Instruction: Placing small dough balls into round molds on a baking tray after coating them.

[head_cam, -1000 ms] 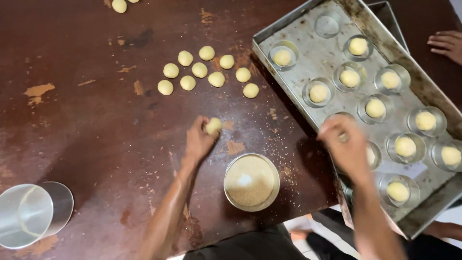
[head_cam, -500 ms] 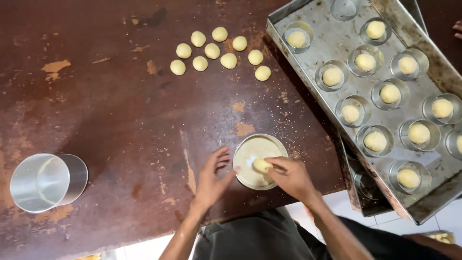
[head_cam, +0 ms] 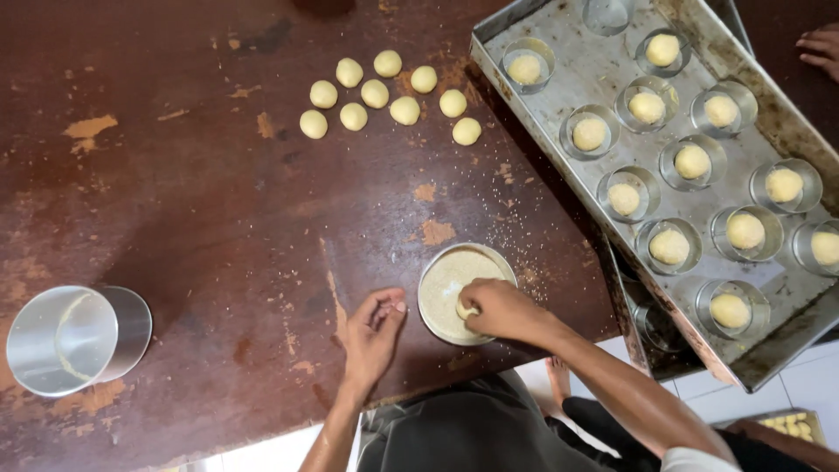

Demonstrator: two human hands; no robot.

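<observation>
Since prev frame: left hand (head_cam: 371, 330) slid off small round metal crumb bowl (head_cam: 443, 281), grip loose, empty, resting on brown tabletop (head_cam: 218, 218). Right hand (head_cam: 500, 308) grip closed on pale dough ball (head_cam: 466, 308), pressing into crumbs. Coating step, prob; next needs lift w/o squashing.

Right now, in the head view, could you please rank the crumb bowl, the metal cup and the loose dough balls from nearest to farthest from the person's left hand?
1. Crumb bowl: just right of the left hand, with the right hand in it.
2. Metal cup: lying on its side at the far left table edge.
3. Loose dough balls: clustered at the table's far side, above the hand.
</observation>
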